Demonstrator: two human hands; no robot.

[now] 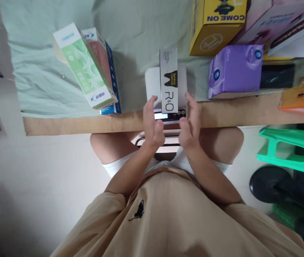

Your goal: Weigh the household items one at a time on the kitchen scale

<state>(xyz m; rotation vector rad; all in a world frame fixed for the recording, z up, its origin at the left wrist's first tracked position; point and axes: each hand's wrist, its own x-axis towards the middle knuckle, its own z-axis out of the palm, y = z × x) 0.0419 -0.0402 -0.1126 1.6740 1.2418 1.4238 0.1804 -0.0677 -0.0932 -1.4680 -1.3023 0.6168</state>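
A white and grey box marked R&O [169, 82] lies on a white scale [153, 80] at the front edge of the table. The scale's lit display shows just left of the box's near end, but its reading is too small to tell. My left hand [152, 125] is at the scale's left side, fingers apart and holding nothing. On the right side my right hand [191, 125] is likewise open, its fingers pointing away from me. Neither hand touches the box.
Green and white boxes [86, 67] lean at the left, beside a red and blue box [106, 64]. To the right stand a yellow box [213, 37], a purple pack [234, 71] and an orange packet [302, 97]. A green stool [288, 150] is at lower right.
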